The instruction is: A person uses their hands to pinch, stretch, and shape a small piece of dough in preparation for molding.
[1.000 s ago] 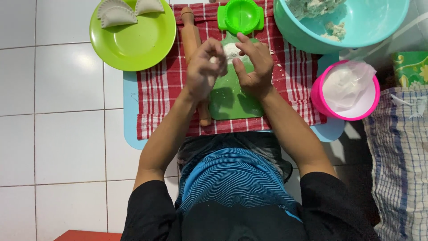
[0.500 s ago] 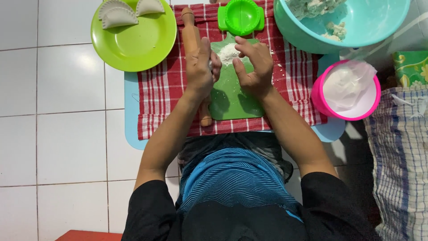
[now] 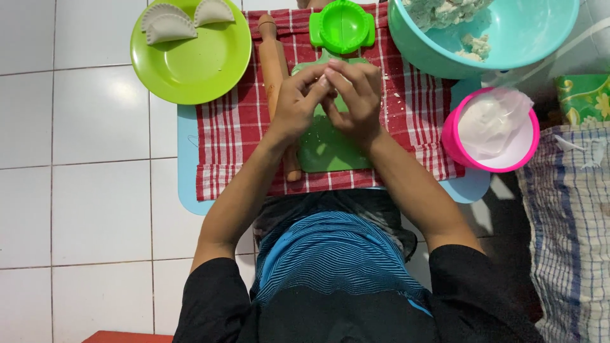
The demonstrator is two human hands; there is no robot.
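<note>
Dough, small, pale, probably soft and easily torn, pinched between fingertips of left hand and right hand, both closed on it above green board; best held lightly by the edges.

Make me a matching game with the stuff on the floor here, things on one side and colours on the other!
Things:
1. plate with the dumplings
2. big bowl
3. small tub of white powder
4. rolling pin

Colours:
A. pink
B. wooden brown
C. lime green
D. turquoise

Pairs: 1-C, 2-D, 3-A, 4-B
</note>
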